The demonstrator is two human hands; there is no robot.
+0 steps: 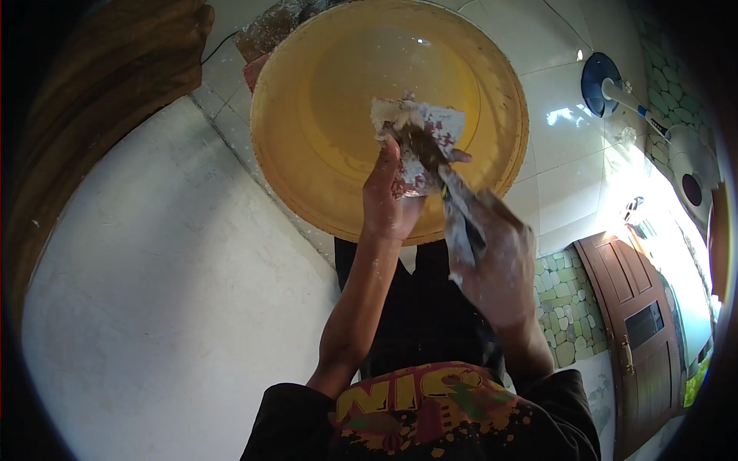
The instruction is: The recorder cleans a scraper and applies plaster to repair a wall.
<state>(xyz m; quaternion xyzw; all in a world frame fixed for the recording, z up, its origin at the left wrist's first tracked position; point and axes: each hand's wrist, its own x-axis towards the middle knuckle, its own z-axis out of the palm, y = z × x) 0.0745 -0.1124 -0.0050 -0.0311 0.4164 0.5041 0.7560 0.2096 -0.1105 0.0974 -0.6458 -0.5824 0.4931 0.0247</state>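
Note:
Above the basin, my left hand (390, 184) grips a flat, roughly rectangular piece (442, 131), reddish and smeared with thick white paste. Its thumb presses along the near left edge, and fingertips show at the right side. My right hand (496, 261), coated in white, is closed round the handle of a brown flat-ended tool (424, 150). The tool's far end lies against the piece's face, with pale paste at the tip. Whether it is a brush or a scraper I cannot tell. Beneath both hands stands a large round yellow basin (280, 115), pale specks on its inside.
A white wall (169, 253) rises close on the left, with a brown wooden piece (115, 84) beyond it. Glossy pale tiles (565, 146) cover the floor. To the right are a fan with a blue base (598, 84), green stone-pattern tiling (565, 296) and a brown door (638, 307).

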